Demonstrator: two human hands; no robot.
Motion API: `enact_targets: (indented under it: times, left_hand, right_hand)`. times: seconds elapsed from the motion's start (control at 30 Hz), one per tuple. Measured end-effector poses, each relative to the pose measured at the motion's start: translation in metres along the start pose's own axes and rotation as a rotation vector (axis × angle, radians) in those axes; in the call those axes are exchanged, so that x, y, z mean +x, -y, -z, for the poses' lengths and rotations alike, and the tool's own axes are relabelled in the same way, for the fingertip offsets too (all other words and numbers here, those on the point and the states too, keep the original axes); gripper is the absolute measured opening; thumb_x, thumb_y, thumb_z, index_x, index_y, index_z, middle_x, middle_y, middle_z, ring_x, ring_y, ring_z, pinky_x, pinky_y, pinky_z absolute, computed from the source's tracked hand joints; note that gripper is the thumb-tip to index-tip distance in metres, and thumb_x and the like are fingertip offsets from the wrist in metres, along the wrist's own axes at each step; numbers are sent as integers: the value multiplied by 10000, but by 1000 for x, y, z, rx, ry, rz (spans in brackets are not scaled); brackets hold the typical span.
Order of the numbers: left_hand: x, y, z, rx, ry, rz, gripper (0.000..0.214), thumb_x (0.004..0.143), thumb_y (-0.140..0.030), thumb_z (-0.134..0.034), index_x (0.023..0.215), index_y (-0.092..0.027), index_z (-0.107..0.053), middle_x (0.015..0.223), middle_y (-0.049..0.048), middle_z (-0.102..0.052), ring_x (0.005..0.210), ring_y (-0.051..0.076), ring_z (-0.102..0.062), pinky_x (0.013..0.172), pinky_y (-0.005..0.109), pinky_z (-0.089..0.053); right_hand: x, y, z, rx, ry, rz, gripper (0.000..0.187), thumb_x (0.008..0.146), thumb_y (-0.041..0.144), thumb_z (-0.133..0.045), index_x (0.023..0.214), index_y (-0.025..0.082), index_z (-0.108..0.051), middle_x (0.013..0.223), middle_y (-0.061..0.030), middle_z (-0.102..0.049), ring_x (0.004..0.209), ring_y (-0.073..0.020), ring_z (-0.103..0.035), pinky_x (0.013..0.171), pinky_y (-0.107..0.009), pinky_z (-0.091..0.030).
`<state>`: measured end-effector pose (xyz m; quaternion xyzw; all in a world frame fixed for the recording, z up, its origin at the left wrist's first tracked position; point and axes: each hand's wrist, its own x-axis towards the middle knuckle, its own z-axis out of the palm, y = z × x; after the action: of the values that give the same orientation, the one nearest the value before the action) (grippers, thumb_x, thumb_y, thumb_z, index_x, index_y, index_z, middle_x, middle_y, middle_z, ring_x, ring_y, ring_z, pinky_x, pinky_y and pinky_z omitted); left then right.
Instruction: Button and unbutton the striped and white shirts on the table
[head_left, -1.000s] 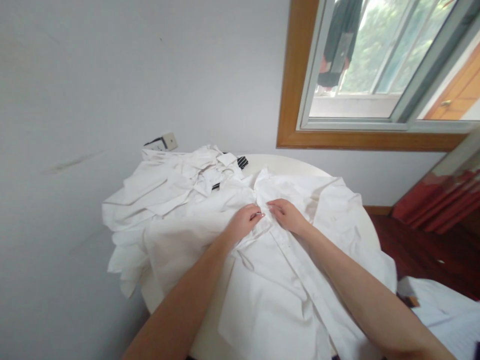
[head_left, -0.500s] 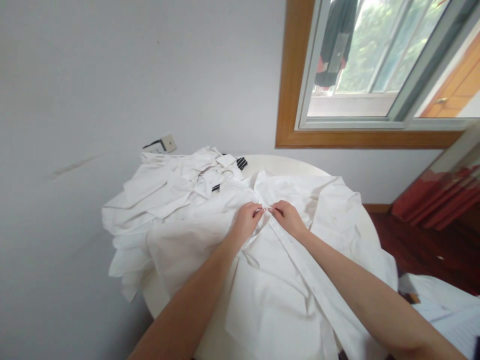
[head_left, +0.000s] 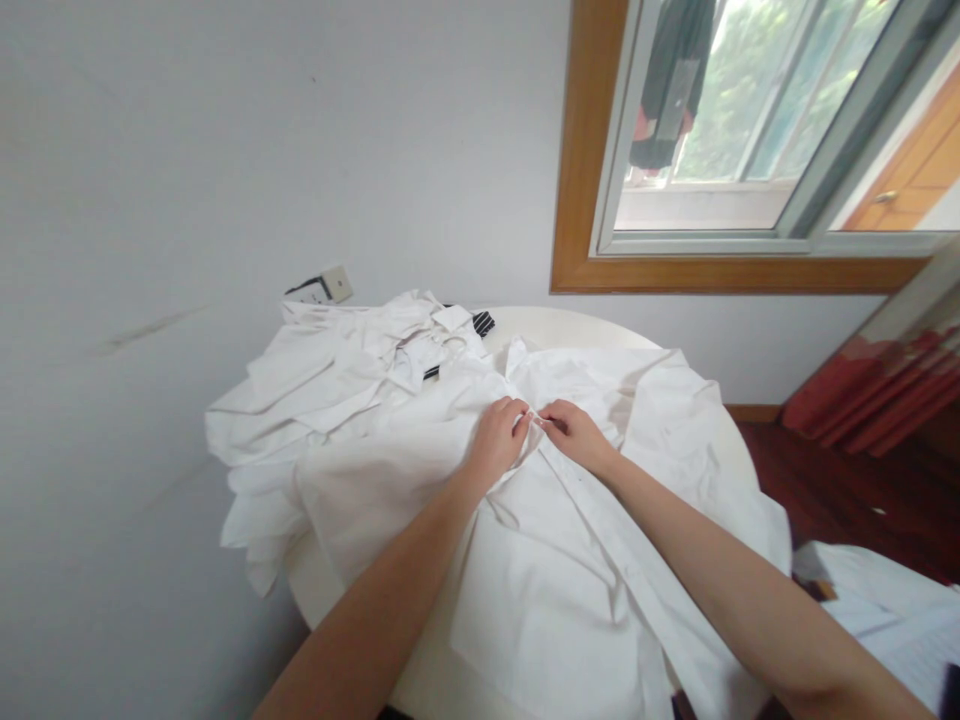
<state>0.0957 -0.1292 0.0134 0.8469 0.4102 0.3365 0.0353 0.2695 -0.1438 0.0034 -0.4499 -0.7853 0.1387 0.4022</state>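
A white shirt [head_left: 555, 570] lies spread over a round white table, its front placket running down toward me. My left hand [head_left: 499, 435] is closed, fingertips pinching the shirt's front edge near the upper middle. Close beside it, my right hand [head_left: 574, 432] pinches the opposite front edge, and the fingertips of both hands nearly meet. Whether a button sits between the fingers is too small to tell.
More white garments [head_left: 300, 390] are heaped at the table's left, with a black striped cloth [head_left: 484, 323] peeking out behind. The table [head_left: 570, 325] stands by a wall with a socket [head_left: 337, 284] and a window. White cloth and paper [head_left: 892, 610] lie at lower right.
My left hand has shifted slightly, bringing its fingertips closer to my right hand's. Both hands stay on the shirt's front; the shirt hardly moves.
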Motion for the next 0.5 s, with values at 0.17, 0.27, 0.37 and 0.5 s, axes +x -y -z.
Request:
enact_targets:
  times: [0.17,0.27,0.37,0.5]
  left_hand:
    - [0,-1,6,94,56,-52,216,932,-239,-397,938,-191,-607,854,46,-589,846,183,-539,783,296,-412]
    - [2,1,18,124,89,-82,267,948,-291,-378,926,-196,-627,826,41,-590,825,171,-540,764,282,-402]
    - [3,6,33,201,102,-38,374,951,-381,-361,806,-190,-649,766,44,-593,791,169,-536,735,281,-392]
    - [1,7,49,314,157,23,385,894,-460,-458,713,-199,-677,720,57,-613,802,196,-530,732,306,-388]
  right_hand:
    - [0,0,0,11,19,-19,153,842,244,-505,765,186,-624,733,-18,-585,728,-153,-524,717,-272,-394]
    - [2,-3,1,26,-110,-165,246,862,317,-474,672,191,-569,681,-8,-554,675,-147,-501,659,-263,-374]
    - [4,-10,8,33,-294,-293,288,875,358,-425,659,196,-523,660,-3,-539,661,-151,-480,643,-267,-358]
    - [6,-22,22,17,-485,-383,325,877,404,-398,634,203,-474,607,13,-493,624,-153,-446,623,-273,-339]
